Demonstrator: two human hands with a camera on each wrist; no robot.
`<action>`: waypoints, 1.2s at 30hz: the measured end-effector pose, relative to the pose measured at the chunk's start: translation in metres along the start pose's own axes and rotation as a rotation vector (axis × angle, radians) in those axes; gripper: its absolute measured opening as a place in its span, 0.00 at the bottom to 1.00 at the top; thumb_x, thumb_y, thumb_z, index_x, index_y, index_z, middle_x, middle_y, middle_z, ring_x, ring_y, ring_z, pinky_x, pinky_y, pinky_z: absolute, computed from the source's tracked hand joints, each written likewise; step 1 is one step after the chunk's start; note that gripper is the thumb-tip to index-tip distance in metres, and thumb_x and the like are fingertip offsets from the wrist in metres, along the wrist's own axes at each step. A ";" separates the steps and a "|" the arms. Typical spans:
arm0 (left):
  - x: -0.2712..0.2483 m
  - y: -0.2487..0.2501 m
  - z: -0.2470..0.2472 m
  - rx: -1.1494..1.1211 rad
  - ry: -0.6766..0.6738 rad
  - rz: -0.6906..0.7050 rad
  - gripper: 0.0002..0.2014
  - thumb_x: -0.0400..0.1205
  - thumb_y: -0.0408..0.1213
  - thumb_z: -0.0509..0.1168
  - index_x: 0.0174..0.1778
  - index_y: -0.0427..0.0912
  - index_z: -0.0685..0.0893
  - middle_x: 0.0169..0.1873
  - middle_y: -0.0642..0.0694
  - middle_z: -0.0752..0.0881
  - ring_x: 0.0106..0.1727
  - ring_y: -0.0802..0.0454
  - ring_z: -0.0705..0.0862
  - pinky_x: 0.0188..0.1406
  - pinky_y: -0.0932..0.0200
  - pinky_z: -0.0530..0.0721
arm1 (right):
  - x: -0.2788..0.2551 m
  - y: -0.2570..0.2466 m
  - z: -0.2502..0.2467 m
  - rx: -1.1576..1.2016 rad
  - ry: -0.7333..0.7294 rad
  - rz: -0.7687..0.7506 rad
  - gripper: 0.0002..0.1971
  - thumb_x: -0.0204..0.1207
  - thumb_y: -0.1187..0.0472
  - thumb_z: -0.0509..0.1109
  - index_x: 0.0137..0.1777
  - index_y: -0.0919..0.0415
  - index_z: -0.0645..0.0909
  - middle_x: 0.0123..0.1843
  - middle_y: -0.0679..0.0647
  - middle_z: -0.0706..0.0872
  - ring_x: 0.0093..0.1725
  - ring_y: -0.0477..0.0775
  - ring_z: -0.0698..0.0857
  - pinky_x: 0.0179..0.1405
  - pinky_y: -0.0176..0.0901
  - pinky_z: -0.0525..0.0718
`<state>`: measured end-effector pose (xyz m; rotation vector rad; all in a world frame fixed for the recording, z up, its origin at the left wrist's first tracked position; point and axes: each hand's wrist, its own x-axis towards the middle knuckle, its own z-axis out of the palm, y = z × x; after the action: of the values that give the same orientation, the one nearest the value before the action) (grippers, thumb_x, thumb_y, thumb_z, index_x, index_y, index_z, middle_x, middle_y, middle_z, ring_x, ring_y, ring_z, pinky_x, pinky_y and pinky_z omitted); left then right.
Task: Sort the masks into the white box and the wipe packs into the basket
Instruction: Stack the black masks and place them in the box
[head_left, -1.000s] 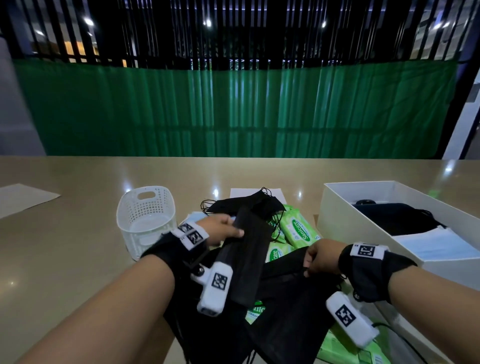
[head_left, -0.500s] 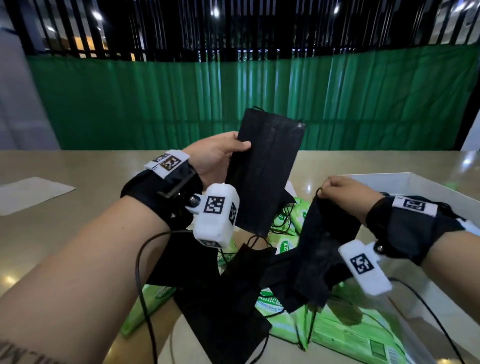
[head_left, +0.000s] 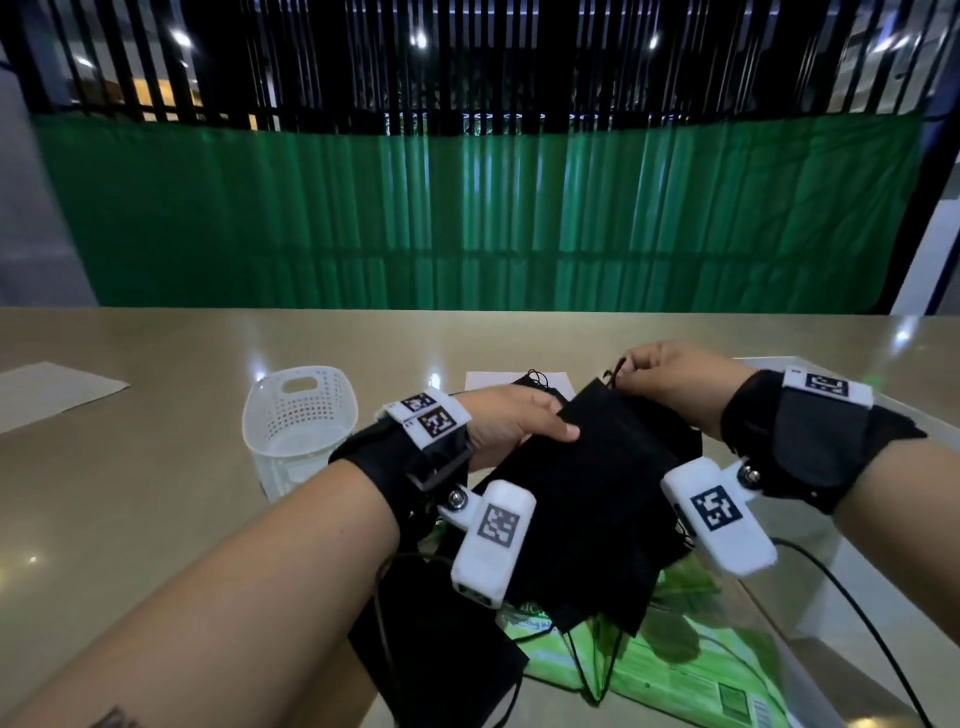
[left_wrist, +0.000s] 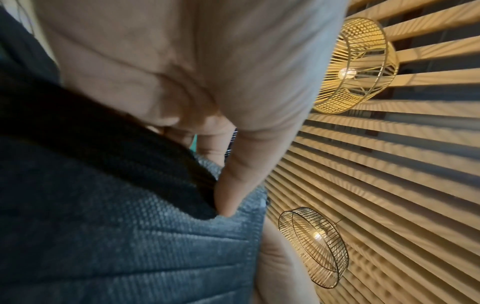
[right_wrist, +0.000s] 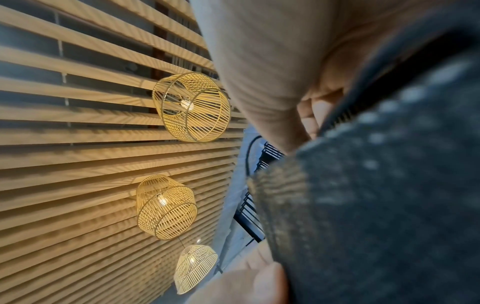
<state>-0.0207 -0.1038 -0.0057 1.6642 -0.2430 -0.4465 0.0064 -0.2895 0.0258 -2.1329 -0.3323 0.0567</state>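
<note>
your left hand (head_left: 511, 421) has its thumb laid across the top of a bunch of black masks (head_left: 587, 499) at the centre of the head view, with the fingers curled under; the left wrist view shows a fingertip pressing dark pleated fabric (left_wrist: 130, 236), so it grips the bunch. your right hand (head_left: 670, 384) pinches the upper corner of the same bunch near an ear loop, fingers curled tight. the bunch hangs in the air between both hands, above the pile, not yet in the white box (head_left: 810, 369), of which only a pale edge shows at the right of the frame behind your right wrist. the likely trouble is the loose ear loops (head_left: 592, 670) dangling at lower centre: they could snag a wipe pack or another mask and drag it along towards the box. several masks held together could also slip apart if your pinch loosens. one more black mask (head_left: 436, 639) lies flat at lower centre, and green wipe packs (head_left: 691, 675) lie under the bunch, so none of these is sorted; the white basket (head_left: 298, 421) at centre left looks to hold nothing. the writing on the packs is too blurred to read, and the wrist devices carry only square black-and-white code markers (head_left: 714, 509).
</note>
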 end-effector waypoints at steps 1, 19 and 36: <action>0.001 -0.005 0.002 -0.015 -0.007 -0.014 0.19 0.80 0.23 0.62 0.23 0.42 0.75 0.20 0.49 0.81 0.23 0.57 0.81 0.28 0.67 0.82 | -0.001 0.005 0.000 -0.006 -0.026 0.029 0.10 0.76 0.66 0.69 0.32 0.60 0.78 0.25 0.53 0.79 0.18 0.45 0.75 0.17 0.30 0.72; 0.000 -0.034 -0.008 -0.228 0.251 0.105 0.13 0.80 0.19 0.59 0.33 0.39 0.73 0.24 0.46 0.83 0.24 0.55 0.83 0.27 0.63 0.84 | -0.006 0.039 0.022 0.396 0.002 0.154 0.09 0.82 0.60 0.63 0.40 0.56 0.71 0.34 0.52 0.77 0.29 0.49 0.76 0.35 0.45 0.81; -0.025 0.000 -0.031 -0.248 0.254 0.220 0.08 0.82 0.23 0.59 0.51 0.37 0.79 0.41 0.41 0.85 0.38 0.50 0.86 0.37 0.59 0.88 | -0.010 0.024 0.067 0.399 -0.244 0.002 0.13 0.79 0.55 0.66 0.62 0.50 0.72 0.53 0.50 0.83 0.48 0.49 0.85 0.49 0.42 0.82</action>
<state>-0.0303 -0.0659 0.0012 1.4150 -0.1720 -0.0920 -0.0093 -0.2501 -0.0322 -1.7317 -0.4226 0.3572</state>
